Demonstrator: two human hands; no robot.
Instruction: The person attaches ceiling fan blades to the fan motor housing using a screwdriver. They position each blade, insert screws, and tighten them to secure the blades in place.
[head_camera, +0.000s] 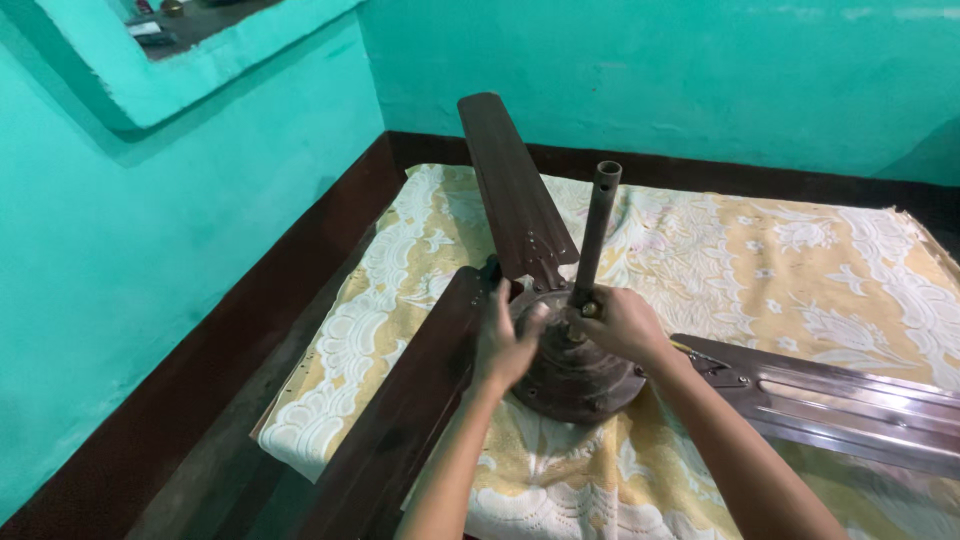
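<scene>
Gripping the base of the down rod (594, 235) with the right hand (622, 322) while the left hand (500, 345) cupped the brown fan motor (575, 375) near the patterned cloth's (800, 260) front-left edge, the person seemed mid-fastening, needing steady twisting next.
</scene>
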